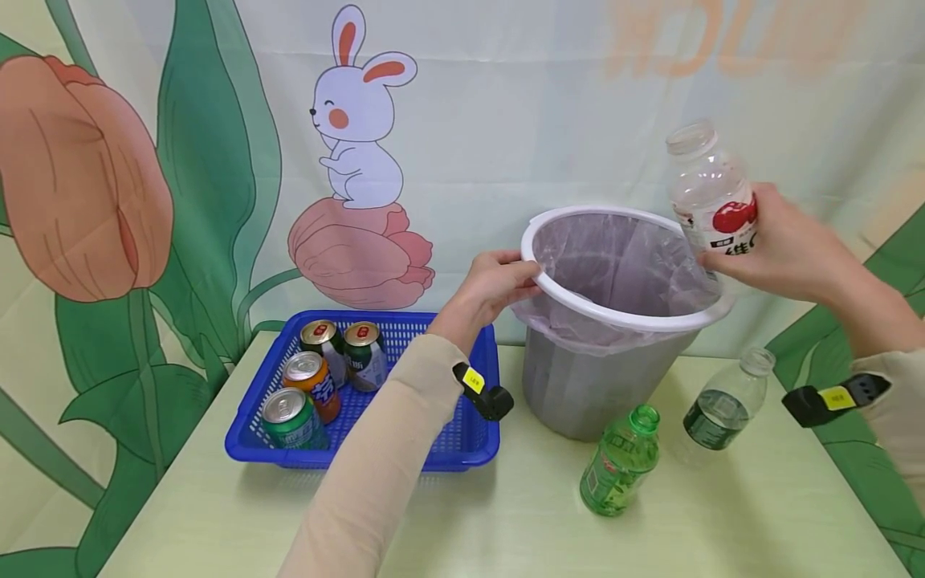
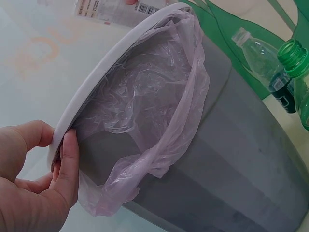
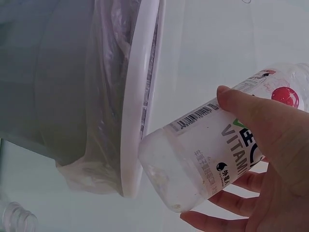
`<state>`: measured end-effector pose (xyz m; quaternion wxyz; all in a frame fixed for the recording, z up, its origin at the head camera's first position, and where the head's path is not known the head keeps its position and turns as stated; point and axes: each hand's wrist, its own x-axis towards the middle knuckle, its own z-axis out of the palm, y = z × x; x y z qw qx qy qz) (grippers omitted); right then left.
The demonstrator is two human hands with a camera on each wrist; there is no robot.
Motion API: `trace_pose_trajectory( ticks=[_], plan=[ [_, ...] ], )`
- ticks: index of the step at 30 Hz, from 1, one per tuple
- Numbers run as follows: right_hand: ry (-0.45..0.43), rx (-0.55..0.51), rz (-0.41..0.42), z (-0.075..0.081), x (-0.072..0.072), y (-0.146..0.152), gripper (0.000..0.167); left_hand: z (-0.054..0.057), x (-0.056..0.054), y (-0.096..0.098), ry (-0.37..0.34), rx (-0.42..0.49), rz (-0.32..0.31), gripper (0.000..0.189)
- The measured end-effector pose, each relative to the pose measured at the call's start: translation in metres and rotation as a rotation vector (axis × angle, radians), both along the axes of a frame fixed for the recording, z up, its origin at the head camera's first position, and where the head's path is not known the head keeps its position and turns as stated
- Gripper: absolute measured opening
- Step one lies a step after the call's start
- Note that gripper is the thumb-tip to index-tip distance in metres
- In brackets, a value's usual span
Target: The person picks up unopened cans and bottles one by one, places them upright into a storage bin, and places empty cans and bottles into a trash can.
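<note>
A grey trash can [image 1: 578, 385] with a white rim and a thin pinkish liner bag [image 2: 188, 116] stands on the table. My left hand [image 1: 499, 285] pinches its rim on the left side; in the left wrist view the thumb lies outside and fingers curl under the rim. Above the rim's right side, my right hand [image 1: 802, 245] grips a clear plastic bottle [image 1: 711, 193] with a cherry label, tilted, its mouth uncapped. The right wrist view shows the bottle's base [image 3: 169, 174] close beside the rim; whether they touch I cannot tell.
A green plastic bottle [image 1: 621, 461] and a clear bottle with a dark green label [image 1: 723, 409] stand in front of the can. On the left, a blue basket [image 1: 361, 457] holds several drink cans [image 1: 311, 381]. A printed cloth [image 1: 477, 120] hangs behind.
</note>
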<state>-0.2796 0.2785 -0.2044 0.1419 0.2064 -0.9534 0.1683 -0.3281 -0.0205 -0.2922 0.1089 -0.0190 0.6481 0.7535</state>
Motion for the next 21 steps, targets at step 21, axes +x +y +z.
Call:
trace_pose_trajectory(
  ticks=[21],
  plan=[
    [-0.101, 0.053, 0.018, -0.001, -0.018, -0.027, 0.068, 0.001, -0.002, 0.0, -0.002, -0.011, 0.001, 0.052]
  ],
)
